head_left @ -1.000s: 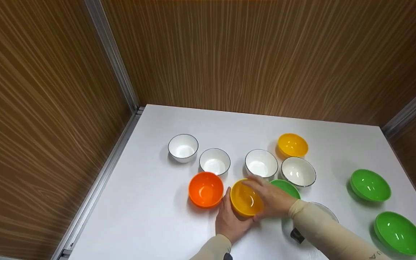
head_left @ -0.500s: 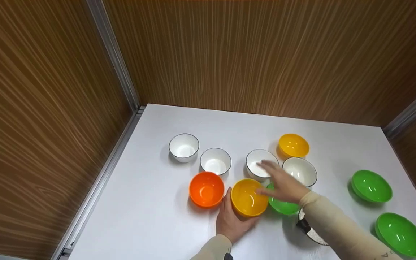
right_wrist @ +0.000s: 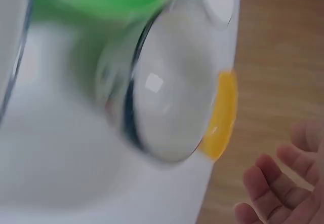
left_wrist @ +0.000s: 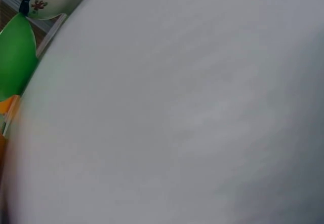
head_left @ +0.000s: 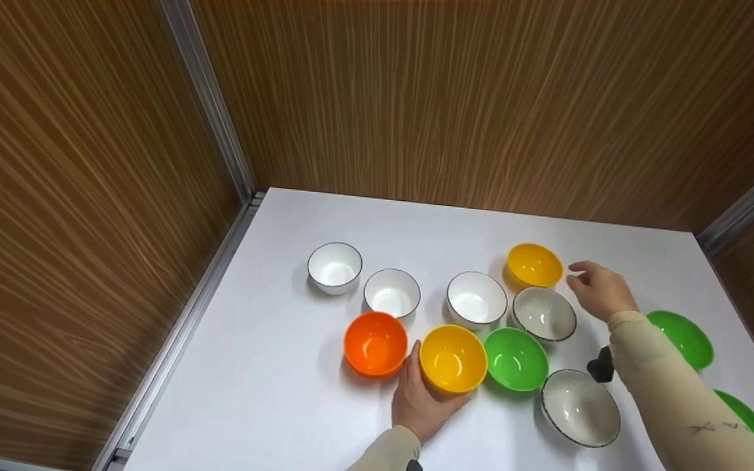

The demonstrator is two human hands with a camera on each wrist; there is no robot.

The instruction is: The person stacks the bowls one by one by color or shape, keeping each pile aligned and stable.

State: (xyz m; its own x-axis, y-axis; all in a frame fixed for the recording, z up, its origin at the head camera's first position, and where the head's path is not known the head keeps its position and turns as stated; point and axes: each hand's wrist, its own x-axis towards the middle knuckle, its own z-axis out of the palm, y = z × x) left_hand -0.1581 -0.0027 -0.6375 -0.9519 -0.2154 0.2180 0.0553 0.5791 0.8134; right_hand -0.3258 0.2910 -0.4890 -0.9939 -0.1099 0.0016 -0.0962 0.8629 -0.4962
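My left hand cups the near side of a yellow bowl, its fingers along the left wall and its thumb at the lower right. Directly left of that bowl stands an orange bowl, and a green bowl sits at its right. My right hand is in the air with loosely bent fingers and holds nothing. Just left of its fingertips is a second yellow bowl, at the back, with a white dark-rimmed bowl in front of it. The left wrist view shows mostly tabletop.
Three more white bowls stand along the back, among them one at far left. A larger speckled-rim bowl is near the front. Two green bowls at right, one of them at the back, are partly behind my right sleeve. Wood-grain panels enclose the table.
My right hand has left the front yellow bowl and moved right and back toward the rear yellow bowl. My left hand has stayed on the front bowl.
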